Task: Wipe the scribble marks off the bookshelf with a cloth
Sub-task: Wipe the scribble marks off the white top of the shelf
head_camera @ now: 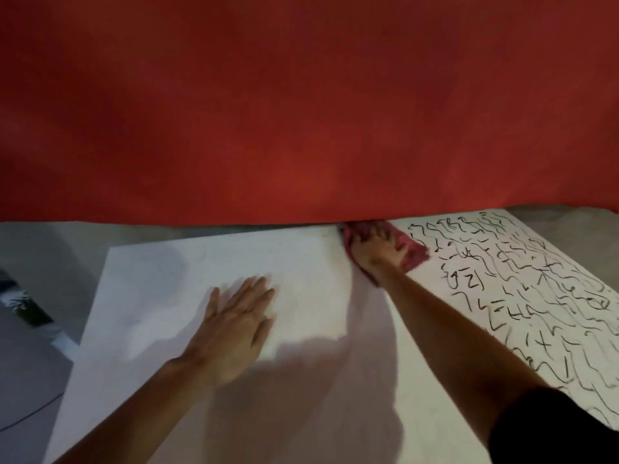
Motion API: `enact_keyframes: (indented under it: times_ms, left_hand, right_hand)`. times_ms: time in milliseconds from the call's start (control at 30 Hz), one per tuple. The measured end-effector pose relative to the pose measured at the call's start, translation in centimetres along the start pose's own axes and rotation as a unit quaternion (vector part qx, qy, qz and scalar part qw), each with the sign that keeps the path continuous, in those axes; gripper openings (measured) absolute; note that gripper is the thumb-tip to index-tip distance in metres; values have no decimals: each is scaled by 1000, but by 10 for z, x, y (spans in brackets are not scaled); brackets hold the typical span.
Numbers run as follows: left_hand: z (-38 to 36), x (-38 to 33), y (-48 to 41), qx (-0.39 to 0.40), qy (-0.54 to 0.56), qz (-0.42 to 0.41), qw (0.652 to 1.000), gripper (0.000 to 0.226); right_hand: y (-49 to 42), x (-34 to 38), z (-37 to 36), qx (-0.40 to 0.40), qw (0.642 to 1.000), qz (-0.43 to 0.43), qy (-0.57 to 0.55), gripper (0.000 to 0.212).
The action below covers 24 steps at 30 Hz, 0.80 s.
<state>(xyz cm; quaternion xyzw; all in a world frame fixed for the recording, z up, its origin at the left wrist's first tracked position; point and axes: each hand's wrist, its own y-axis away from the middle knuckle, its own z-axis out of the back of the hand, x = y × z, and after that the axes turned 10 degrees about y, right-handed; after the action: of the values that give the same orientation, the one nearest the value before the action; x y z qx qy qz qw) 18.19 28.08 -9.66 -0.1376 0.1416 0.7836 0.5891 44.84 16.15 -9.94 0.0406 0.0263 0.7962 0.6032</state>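
Ahead at one o'clock in the head view, my right hand (378, 252) presses the red cloth (413, 254) down under spread fingers at the far edge of the bookshelf (301, 262), beside the red wall (301, 112), just where the scribble marks (522, 296) begin and run out toward two o'clock. Nearer, at eleven o'clock, my left hand (234, 326) lies flat and grips nothing, probably to steady the panel while I scrub.

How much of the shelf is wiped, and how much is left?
Done: the left part of the bookshelf, under the flat left hand, looks clean. In hand: the right hand presses the red cloth at the far edge beside the scribble marks. Left: they cover the whole right part.
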Motion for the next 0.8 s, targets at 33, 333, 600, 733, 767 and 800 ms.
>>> enact_keyframes:
  times_ms: [33, 333, 600, 733, 767, 800]
  left_hand:
    - [7, 9, 8, -5, 3, 19, 1000, 104]
    - [4, 62, 35, -57, -51, 62, 995, 89]
    - [-21, 75, 27, -214, -44, 14, 976, 55]
    - [-22, 73, 27, -203, -21, 30, 979, 56]
    - [-20, 72, 27, -205, -10, 34, 978, 59]
    - [-20, 72, 27, -216, -5, 34, 976, 63]
  right_hand:
    - [19, 33, -4, -1, 998, 55, 1, 58]
    - [75, 7, -16, 43, 893, 402, -198, 48]
    - [-10, -25, 1, -18, 997, -69, -30, 59]
    - [42, 75, -1, -25, 997, 68, 4, 66]
    - [65, 104, -3, -17, 991, 129, 8, 65]
    - [89, 133, -8, -4, 982, 189, 23, 58]
